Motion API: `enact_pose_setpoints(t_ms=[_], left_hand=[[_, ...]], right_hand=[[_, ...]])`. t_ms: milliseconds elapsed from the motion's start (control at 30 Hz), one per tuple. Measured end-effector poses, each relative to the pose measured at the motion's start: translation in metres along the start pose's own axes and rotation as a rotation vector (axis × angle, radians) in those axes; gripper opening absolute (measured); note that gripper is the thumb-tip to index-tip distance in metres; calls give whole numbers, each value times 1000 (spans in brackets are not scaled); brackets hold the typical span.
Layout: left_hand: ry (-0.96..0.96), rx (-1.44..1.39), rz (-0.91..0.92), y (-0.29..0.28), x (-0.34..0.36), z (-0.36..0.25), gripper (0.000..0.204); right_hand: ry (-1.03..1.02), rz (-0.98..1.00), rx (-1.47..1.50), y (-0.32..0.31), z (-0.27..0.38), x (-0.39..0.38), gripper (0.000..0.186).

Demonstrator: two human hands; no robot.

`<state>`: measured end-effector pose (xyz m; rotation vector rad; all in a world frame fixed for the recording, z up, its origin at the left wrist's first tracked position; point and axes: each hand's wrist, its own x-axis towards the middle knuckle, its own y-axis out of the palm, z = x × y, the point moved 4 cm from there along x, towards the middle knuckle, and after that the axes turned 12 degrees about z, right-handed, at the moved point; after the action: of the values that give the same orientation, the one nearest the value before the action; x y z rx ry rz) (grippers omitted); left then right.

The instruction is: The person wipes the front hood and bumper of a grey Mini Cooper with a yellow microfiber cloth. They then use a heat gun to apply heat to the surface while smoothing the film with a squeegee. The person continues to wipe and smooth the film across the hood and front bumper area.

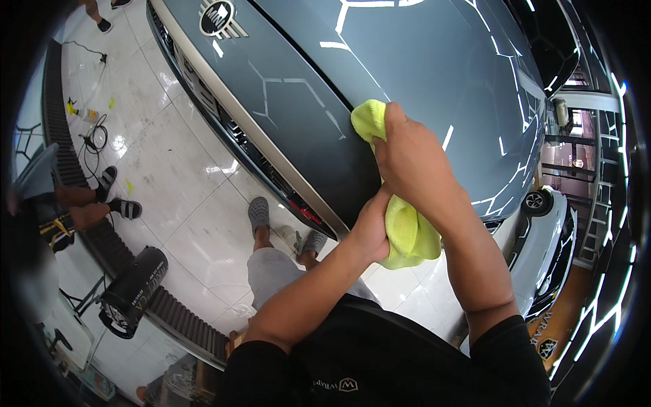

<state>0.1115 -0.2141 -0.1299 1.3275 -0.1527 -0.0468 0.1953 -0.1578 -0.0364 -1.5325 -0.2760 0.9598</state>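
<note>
A yellow-green microfibre cloth [413, 234] is bunched between my two hands over the front of a glossy grey-blue car [434, 61]. My right hand [415, 157] is closed round its upper part, and a folded end pokes out past the fingers at the seam between the bonnet and the front panel [298, 129]. Just below and to the left, my left hand [371, 229] grips the cloth near its middle. The lower end hangs loose beside my left wrist. My right hand and forearm partly hide the cloth, and the left fingertips are out of sight.
The car's pale trim and dark grille [234, 129] run along its front edge. On the left are a co-worker's sandalled feet [125, 207], a spray bottle [85, 113], a cable [97, 139], a black cylinder [139, 288] and a floor grate [180, 312]. A white car [553, 247] stands right.
</note>
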Motion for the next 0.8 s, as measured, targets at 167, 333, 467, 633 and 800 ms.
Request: enact_pose_setpoints(t_ms=[167, 333, 467, 633, 800], left_hand=[[12, -40, 3, 3, 10, 6, 53], [40, 125, 45, 16, 15, 9, 48], [54, 191, 41, 10, 9, 28, 48], [68, 108, 22, -3, -1, 40, 50], [71, 50, 98, -9, -2, 44, 51]], right_hand=[[-67, -1, -25, -2, -11, 3, 26], [12, -214, 238, -30, -37, -25, 31], [11, -135, 155, -23, -32, -31, 29], [-5, -40, 59, -3, -23, -28, 26], [-65, -52, -34, 7, -17, -26, 25]])
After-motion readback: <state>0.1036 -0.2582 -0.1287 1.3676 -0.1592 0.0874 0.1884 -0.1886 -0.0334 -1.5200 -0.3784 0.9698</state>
